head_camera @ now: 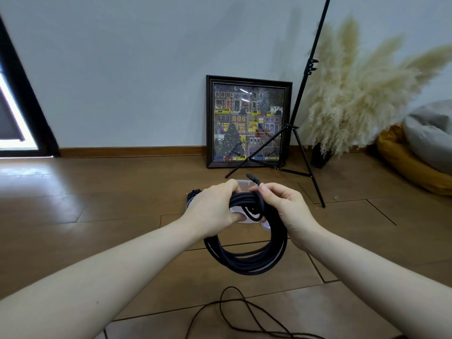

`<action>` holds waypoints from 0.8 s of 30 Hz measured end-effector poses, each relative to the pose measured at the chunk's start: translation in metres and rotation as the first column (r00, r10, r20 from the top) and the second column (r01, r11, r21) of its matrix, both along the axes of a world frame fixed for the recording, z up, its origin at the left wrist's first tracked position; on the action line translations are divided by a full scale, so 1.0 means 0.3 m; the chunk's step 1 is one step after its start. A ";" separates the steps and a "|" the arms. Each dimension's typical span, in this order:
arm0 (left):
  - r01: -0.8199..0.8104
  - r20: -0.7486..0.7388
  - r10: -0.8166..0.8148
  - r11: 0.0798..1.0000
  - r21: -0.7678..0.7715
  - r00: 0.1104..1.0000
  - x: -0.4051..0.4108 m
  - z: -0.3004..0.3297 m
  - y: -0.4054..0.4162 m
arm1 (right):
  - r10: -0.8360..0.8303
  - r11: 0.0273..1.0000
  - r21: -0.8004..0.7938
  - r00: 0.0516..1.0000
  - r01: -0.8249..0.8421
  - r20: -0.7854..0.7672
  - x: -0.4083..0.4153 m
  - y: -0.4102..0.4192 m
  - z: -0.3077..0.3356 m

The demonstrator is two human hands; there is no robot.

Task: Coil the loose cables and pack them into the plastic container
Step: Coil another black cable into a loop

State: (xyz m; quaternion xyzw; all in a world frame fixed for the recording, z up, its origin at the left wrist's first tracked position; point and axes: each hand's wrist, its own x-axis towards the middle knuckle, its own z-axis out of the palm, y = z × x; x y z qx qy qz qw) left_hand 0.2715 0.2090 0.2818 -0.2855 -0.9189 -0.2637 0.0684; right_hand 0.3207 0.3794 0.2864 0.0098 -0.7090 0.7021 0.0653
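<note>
A thick black cable [247, 260] hangs as a coil of several loops in front of me. My left hand [212, 209] grips the top of the coil. My right hand [281, 206] pinches the cable's free end beside it, and the plug [253, 179] sticks up past my fingers. Behind my hands, on the floor, stands the clear plastic container [242, 185], mostly hidden; another dark cable [193, 193] shows at its left edge. A thin loose black cable [234, 311] lies on the floor near me.
A framed picture [248, 121] leans on the wall. A black tripod stand [300, 133] spreads its legs right of the container. Pampas grass in a dark vase [320, 155] and a cushion pile [415, 155] fill the right side. Wooden floor all around.
</note>
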 end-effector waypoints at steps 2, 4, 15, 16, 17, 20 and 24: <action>-0.017 -0.046 0.017 1.000 -0.009 0.999 0.002 0.003 0.001 | 0.009 1.000 -0.005 1.000 -0.009 -0.005 -0.001 0.000 0.002; -0.025 -0.081 0.025 1.000 0.003 0.996 0.004 0.003 0.004 | 0.017 1.000 0.000 1.000 -0.017 -0.021 0.000 0.003 0.005; 0.141 -0.084 -0.126 0.965 0.222 0.989 0.020 -0.018 -0.002 | 0.021 1.000 -0.003 0.999 -0.021 -0.040 0.003 0.022 0.008; 0.148 -0.082 -0.133 0.964 0.222 0.988 0.018 -0.020 -0.005 | 0.017 1.000 -0.010 0.999 -0.018 -0.040 0.001 0.022 0.008; 0.153 -0.077 -0.139 0.964 0.219 0.987 0.016 -0.022 -0.007 | 0.015 1.000 -0.016 0.999 -0.015 -0.039 -0.002 0.024 0.009; 0.175 -0.057 -0.167 0.957 0.233 0.984 0.017 -0.029 -0.013 | 0.032 0.999 -0.005 0.999 -0.032 -0.040 -0.005 0.025 0.012; 0.160 0.029 -0.177 0.939 0.305 0.984 0.028 -0.038 -0.012 | 0.068 0.997 0.024 0.997 -0.067 -0.037 -0.007 0.025 0.013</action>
